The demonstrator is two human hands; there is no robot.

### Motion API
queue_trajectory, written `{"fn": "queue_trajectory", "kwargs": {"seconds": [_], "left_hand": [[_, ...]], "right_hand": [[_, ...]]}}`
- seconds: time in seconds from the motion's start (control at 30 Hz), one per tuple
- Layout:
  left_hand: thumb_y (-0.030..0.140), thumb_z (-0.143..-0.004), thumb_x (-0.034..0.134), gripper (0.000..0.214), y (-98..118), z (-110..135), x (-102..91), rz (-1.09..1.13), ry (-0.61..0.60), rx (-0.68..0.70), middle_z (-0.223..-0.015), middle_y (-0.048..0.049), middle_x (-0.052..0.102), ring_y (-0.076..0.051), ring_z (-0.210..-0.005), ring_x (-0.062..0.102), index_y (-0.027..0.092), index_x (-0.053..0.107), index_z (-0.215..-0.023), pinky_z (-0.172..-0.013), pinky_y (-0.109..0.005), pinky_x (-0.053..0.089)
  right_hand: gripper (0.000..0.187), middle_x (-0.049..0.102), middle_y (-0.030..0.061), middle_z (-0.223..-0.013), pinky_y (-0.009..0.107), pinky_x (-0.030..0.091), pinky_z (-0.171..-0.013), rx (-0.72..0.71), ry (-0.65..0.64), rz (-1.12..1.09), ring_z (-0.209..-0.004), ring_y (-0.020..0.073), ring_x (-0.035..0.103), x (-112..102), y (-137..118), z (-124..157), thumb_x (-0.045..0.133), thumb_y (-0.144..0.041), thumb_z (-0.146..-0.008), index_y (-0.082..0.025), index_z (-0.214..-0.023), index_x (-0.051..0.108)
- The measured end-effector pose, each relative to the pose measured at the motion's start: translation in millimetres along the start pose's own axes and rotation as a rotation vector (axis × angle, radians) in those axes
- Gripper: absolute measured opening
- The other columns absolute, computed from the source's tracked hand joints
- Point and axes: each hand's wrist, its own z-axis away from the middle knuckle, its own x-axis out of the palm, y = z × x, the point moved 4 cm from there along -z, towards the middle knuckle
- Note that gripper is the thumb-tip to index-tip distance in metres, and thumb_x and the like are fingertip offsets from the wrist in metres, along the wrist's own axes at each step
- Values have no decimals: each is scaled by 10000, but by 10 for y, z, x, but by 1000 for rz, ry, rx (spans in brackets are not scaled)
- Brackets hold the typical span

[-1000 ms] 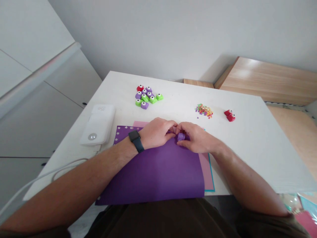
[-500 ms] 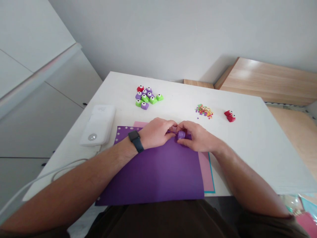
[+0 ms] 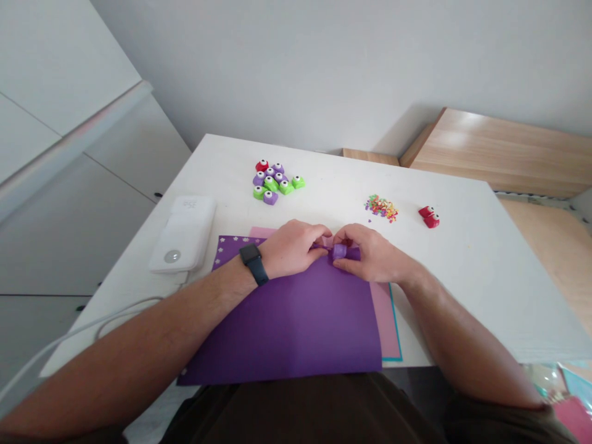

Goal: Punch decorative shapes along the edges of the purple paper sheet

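I am pinching a small purple punch in my right hand at the far edge of the purple paper on the desk; my left hand is gripping that edge. Star holes are showing only along the left edge; most is unpunched.

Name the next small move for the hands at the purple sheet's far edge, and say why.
Probably press down on the small purple punch. The right hand pinches it on the far edge of the purple paper sheet, and the left hand steadies that edge beside it. Star holes already line the sheet's left border, so another punch seems likely.
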Motion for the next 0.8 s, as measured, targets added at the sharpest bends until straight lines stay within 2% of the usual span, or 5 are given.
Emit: {"fn": "queue_trajectory", "kwargs": {"seconds": [0.27,0.6,0.8], "left_hand": [[209,-888,675,284,5,-7,1,1,-3,6,-1006,-34,791,-209,-943,744,196,673,-1171,-859,-312,542],[178,-885,672,266,19,-5,-3,24,-13,16,-972,-17,790,-199,-922,741,199,676,-1150,-850,-302,536],[172,-889,669,265,28,-12,0,39,-19,19,-972,-13,789,-196,-927,740,201,672,-1153,-856,-299,535]], "right_hand": [[273,677,33,-946,339,434,-775,51,19,56,-844,192,571,10,72,-1,795,-318,-748,-209,-962,665],[258,674,26,-909,363,399,-842,-43,-47,71,-898,209,563,31,25,-46,819,-344,-764,-204,-883,638],[251,639,14,-849,350,392,-814,-74,-38,78,-878,208,543,19,4,-55,823,-319,-765,-205,-862,622]]}}
